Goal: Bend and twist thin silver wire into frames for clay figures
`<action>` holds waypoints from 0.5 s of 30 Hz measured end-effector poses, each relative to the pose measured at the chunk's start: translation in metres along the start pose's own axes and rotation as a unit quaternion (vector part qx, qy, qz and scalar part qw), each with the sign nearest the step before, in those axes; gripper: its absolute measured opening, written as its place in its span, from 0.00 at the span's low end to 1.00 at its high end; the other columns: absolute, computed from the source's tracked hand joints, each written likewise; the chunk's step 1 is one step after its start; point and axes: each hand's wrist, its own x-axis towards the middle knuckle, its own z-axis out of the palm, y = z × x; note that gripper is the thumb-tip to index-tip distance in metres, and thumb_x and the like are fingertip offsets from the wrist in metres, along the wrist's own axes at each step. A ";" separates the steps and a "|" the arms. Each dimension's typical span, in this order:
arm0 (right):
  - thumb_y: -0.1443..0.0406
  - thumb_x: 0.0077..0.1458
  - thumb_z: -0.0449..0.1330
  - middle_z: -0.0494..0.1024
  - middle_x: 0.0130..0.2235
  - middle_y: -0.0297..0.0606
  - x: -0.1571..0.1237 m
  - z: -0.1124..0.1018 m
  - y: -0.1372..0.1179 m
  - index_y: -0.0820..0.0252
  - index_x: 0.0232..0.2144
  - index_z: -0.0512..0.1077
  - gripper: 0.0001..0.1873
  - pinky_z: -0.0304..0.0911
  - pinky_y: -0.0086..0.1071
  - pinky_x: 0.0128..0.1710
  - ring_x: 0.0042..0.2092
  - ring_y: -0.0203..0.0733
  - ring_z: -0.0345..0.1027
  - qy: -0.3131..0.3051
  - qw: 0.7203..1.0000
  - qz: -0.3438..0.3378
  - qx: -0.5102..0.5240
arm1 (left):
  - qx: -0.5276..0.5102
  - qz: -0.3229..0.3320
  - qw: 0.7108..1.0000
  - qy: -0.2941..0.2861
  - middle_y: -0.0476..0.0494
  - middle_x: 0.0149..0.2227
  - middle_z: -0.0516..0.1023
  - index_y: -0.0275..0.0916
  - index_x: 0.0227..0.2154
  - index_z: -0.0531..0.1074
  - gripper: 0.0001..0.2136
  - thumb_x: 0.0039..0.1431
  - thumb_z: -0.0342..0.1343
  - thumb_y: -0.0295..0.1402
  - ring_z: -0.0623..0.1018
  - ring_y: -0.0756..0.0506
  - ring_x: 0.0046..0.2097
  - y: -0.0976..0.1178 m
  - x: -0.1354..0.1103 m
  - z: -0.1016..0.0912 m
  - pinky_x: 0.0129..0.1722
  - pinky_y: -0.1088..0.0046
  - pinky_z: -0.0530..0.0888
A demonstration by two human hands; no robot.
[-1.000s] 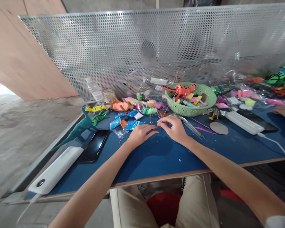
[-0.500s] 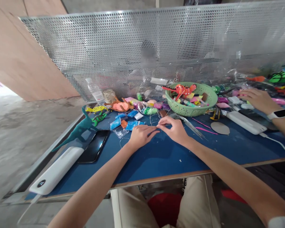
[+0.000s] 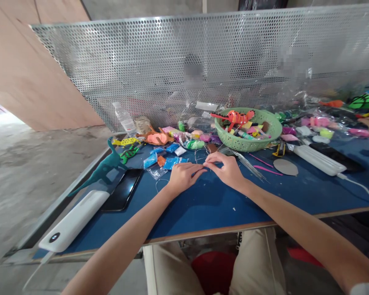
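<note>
Over the blue tabletop (image 3: 203,209), the right hand (image 3: 226,169) pinches a thin wire (image 3: 195,156) that loops just beyond it; the left hand (image 3: 183,177) sits just beside, grip narrow, on what I can't tell.

Bare left hand (image 3: 181,177): back upward, fingers nearly straight.
Bare right hand (image 3: 226,171): fingers bent, tips at left's.
Bare forearms (image 3: 123,241): converging.

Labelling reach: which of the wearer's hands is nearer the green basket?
Right: the right hand is in front of the green basket, toward its left; the left hand is farther left.
</note>
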 end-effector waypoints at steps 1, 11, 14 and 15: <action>0.60 0.62 0.62 0.83 0.36 0.36 0.000 0.000 0.000 0.53 0.37 0.75 0.05 0.72 0.35 0.42 0.38 0.44 0.80 0.000 1.000 0.002 0.001 | 0.001 -0.002 1.000 0.000 0.47 0.36 0.85 0.42 0.40 0.81 0.09 0.67 0.57 0.38 0.82 0.48 0.34 0.000 0.000 0.000 0.35 0.72 0.75; 0.62 0.62 0.62 0.83 0.37 0.36 0.000 0.001 0.000 0.54 0.37 0.75 0.03 0.71 0.33 0.42 0.38 0.43 0.80 0.005 1.000 -0.013 0.004 | -0.010 -0.008 1.000 0.011 0.49 0.35 0.85 0.43 0.40 0.81 0.07 0.67 0.58 0.36 0.81 0.49 0.33 -0.002 -0.002 0.002 0.33 0.74 0.72; 0.62 0.62 0.62 0.83 0.37 0.35 -0.001 0.001 0.000 0.54 0.37 0.75 0.03 0.71 0.33 0.41 0.38 0.43 0.80 0.006 1.000 -0.021 0.006 | -0.010 -0.015 1.000 0.018 0.50 0.33 0.84 0.43 0.40 0.81 0.06 0.66 0.59 0.36 0.80 0.50 0.32 -0.001 -0.002 0.002 0.33 0.75 0.71; 0.63 0.63 0.62 0.83 0.37 0.35 -0.001 0.001 0.001 0.54 0.37 0.75 0.03 0.71 0.33 0.41 0.38 0.42 0.80 0.006 1.000 -0.025 0.008 | -0.011 -0.019 1.000 0.019 0.50 0.33 0.84 0.43 0.39 0.81 0.06 0.66 0.59 0.36 0.80 0.50 0.31 -0.001 -0.002 0.002 0.32 0.75 0.71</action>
